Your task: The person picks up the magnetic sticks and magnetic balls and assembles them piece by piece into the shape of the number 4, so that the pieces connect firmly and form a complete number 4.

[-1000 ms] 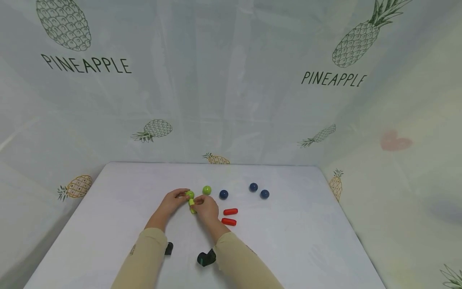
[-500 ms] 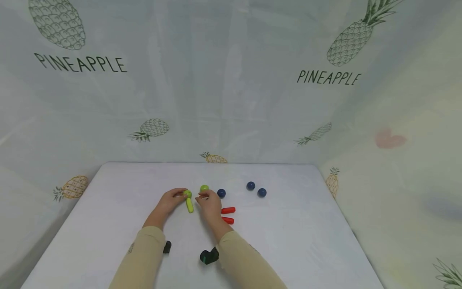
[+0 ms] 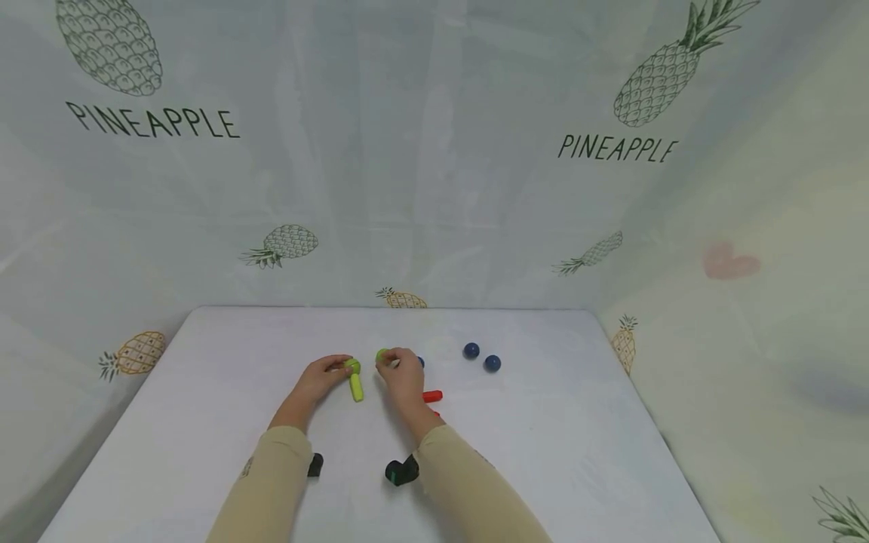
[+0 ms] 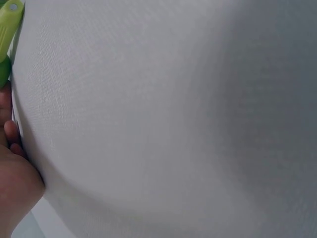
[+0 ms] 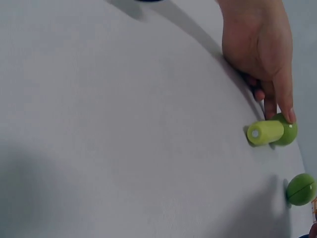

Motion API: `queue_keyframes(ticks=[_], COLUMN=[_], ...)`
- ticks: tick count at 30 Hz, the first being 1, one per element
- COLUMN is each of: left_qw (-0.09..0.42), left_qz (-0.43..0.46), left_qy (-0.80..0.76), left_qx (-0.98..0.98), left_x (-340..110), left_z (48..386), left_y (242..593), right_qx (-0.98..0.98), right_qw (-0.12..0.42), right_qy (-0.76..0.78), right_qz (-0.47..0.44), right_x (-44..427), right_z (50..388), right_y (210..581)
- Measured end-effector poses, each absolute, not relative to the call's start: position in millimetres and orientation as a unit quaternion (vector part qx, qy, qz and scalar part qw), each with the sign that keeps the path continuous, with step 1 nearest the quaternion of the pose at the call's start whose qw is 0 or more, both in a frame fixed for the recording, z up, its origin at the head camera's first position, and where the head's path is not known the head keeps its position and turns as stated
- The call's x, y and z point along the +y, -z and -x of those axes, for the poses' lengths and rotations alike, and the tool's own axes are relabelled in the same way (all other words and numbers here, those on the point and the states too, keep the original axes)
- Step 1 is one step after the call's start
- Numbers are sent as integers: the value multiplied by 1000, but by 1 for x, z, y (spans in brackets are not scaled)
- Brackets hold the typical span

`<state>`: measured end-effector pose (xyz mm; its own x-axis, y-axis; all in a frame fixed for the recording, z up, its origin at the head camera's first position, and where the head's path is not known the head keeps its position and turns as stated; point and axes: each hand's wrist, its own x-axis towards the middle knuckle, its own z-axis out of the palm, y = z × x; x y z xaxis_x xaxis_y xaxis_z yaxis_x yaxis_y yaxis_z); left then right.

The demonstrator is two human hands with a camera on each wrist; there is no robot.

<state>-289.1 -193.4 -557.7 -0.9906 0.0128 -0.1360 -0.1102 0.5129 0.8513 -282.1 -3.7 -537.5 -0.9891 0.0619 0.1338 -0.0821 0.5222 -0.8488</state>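
In the head view my left hand (image 3: pixel 324 378) pinches a green ball (image 3: pixel 352 366), which touches one end of a yellow-green stick (image 3: pixel 357 388) lying on the table. The right wrist view shows the same left hand (image 5: pixel 262 54) with thumb and fingers on that ball (image 5: pixel 290 134), the stick (image 5: pixel 267 131) against it. My right hand (image 3: pixel 405 381) is beside a second green ball (image 3: pixel 382 354), fingers loosely bent near its lower edge. In the right wrist view, this second ball (image 5: pixel 301 189) is fully visible, with a fingertip (image 5: pixel 313 230) below it.
Two dark blue balls (image 3: pixel 471 351) lie right of the hands on the white table (image 3: pixel 557 422). My right hand and wrist partly cover another blue ball (image 3: pixel 422 362) and red sticks (image 3: pixel 432 396). Black pieces (image 3: pixel 402 471) lie by the sleeves.
My right hand has let go of the yellow-green stick and moved up and right to the second green ball. My left hand keeps hold of its ball.
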Motion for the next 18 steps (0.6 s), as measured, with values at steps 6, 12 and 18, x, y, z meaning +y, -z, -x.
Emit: queue_keyframes(ticks=[6,12,18], left_qw=[62,53,47], left_qz=[34,30,28], left_qy=[-499,-499,-500], left_qx=[864,864,864], left_x=[-192,-192,-192], left_z=[287,285,285], left_y=[556,557,556], right_qx=[-899,-916,-940], right_qw=[101,114,104], right_qy=[-424,-382,-322], right_qz=[-33,-40,-46], right_x=[0,-1,-1], right_z=[288,295,302], right_y=[536,536,536])
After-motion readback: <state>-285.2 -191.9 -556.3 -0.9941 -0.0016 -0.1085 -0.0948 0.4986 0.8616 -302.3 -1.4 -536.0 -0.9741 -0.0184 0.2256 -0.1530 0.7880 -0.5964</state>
